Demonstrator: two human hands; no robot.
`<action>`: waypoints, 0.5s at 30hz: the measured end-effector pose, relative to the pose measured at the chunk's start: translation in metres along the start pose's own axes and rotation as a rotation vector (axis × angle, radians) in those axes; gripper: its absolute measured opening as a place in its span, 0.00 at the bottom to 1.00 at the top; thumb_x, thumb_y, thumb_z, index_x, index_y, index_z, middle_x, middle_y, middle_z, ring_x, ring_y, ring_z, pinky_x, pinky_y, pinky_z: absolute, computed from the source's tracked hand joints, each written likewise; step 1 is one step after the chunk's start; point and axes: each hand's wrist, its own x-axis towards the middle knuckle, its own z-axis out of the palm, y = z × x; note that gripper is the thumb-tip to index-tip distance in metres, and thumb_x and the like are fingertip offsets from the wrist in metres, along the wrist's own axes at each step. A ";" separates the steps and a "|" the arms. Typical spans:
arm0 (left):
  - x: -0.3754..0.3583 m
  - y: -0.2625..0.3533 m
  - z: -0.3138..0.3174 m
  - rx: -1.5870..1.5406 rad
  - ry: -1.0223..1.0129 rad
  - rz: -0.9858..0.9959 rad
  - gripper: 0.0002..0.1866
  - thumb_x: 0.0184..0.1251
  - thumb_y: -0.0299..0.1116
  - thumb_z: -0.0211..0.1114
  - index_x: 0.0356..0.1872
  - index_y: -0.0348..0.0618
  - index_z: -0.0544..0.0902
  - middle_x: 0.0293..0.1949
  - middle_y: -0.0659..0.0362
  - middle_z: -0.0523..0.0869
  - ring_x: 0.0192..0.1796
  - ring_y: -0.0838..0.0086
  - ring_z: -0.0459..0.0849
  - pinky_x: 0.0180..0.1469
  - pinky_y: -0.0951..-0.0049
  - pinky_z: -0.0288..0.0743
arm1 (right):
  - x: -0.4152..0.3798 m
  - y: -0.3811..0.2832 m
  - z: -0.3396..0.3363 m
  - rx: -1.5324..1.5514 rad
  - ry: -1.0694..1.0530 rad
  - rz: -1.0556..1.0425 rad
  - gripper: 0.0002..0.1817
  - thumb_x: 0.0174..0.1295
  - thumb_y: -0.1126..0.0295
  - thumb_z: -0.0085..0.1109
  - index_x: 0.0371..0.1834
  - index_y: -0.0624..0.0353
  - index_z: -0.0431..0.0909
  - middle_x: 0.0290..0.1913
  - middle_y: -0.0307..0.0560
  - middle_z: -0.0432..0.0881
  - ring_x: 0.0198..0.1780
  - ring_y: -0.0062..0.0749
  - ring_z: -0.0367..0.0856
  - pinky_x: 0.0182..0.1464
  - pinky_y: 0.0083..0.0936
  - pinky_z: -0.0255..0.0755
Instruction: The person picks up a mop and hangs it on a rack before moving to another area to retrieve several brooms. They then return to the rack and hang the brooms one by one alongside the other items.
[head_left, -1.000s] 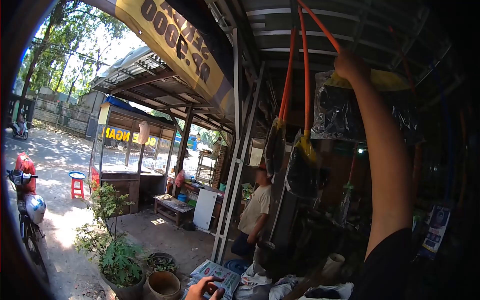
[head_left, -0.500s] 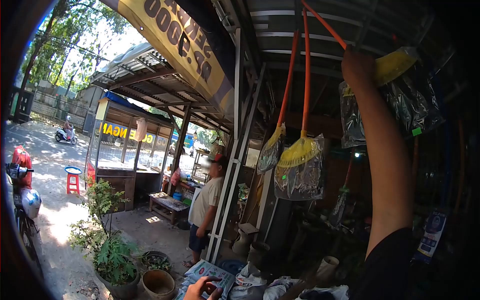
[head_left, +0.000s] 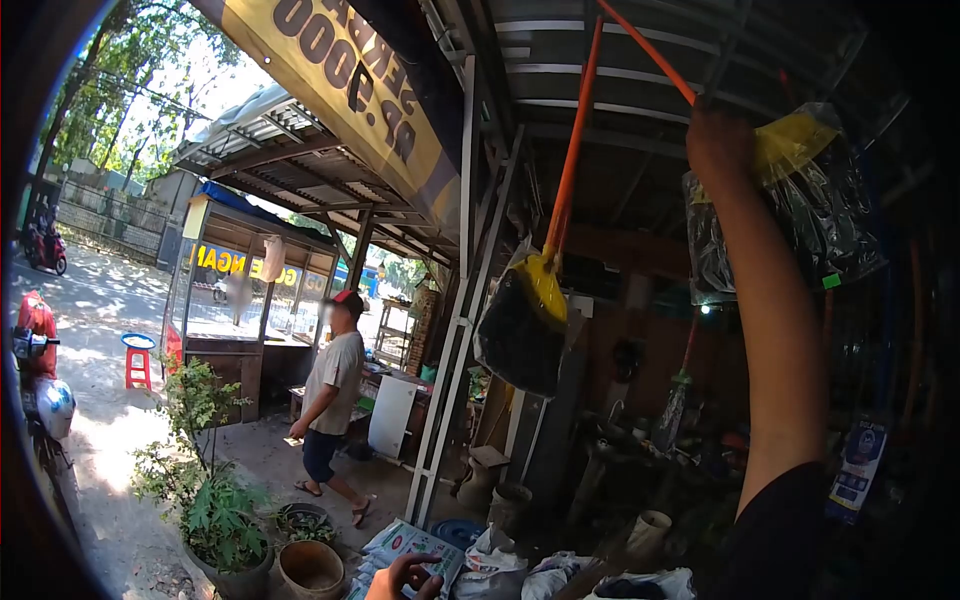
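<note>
**Raised hand grips hanging broom under a shopfront roof**

Head view: The right hand is stretched overhead, its fingers curled tight around the orange handle of a yellow-headed broom wrapped in clear plastic, which hangs tilted from the dark metal roof beams. The broom head lies just beside the wrist, on its right. The left hand sits low at the bottom edge, fingers loosely bent and touching a printed paper sack; how firmly it grips cannot be told.

To the left of the raised arm, a second orange-handled broom with a yellow head and dark plastic cover hangs well apart, with open air between the two. A white metal post stands further left, marking the edge of the stall. Beyond it, a person in a pale shirt and red cap walks on the open yard, near potted green plants. A yellow banner with dark lettering slants overhead. Clutter of sacks fills the ground below the arm.
</note>
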 end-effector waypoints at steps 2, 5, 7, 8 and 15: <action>0.001 0.003 0.000 0.002 -0.009 -0.002 0.16 0.63 0.29 0.61 0.51 0.36 0.74 0.20 0.61 0.79 0.21 0.82 0.75 0.21 0.80 0.66 | 0.001 -0.001 0.000 0.002 -0.007 0.011 0.23 0.64 0.69 0.42 0.64 0.59 0.62 0.39 0.45 0.84 0.41 0.33 0.84 0.47 0.31 0.70; -0.001 -0.008 -0.001 0.043 -0.025 -0.008 0.16 0.63 0.29 0.61 0.51 0.36 0.74 0.19 0.61 0.78 0.21 0.83 0.75 0.21 0.81 0.65 | -0.001 -0.001 -0.003 -0.014 -0.005 0.021 0.25 0.64 0.69 0.43 0.66 0.58 0.61 0.39 0.44 0.84 0.41 0.33 0.84 0.47 0.31 0.70; -0.003 -0.012 -0.001 0.081 -0.032 -0.013 0.16 0.63 0.29 0.61 0.51 0.36 0.74 0.19 0.61 0.78 0.21 0.83 0.75 0.21 0.81 0.65 | -0.004 -0.001 -0.006 -0.031 0.002 0.021 0.26 0.64 0.69 0.43 0.67 0.58 0.60 0.39 0.44 0.84 0.40 0.33 0.84 0.47 0.31 0.70; -0.003 -0.011 -0.002 0.084 -0.016 0.001 0.16 0.63 0.29 0.61 0.51 0.36 0.74 0.19 0.61 0.78 0.21 0.83 0.75 0.22 0.80 0.65 | -0.004 -0.002 -0.008 -0.033 0.008 0.022 0.26 0.64 0.69 0.43 0.67 0.57 0.60 0.39 0.44 0.84 0.40 0.33 0.84 0.47 0.31 0.69; -0.001 0.000 -0.007 0.010 0.021 0.049 0.16 0.64 0.29 0.60 0.51 0.37 0.73 0.20 0.61 0.79 0.21 0.83 0.76 0.22 0.80 0.66 | -0.005 -0.001 0.000 -0.044 0.082 -0.002 0.25 0.64 0.69 0.42 0.66 0.56 0.63 0.37 0.43 0.85 0.39 0.33 0.84 0.48 0.33 0.69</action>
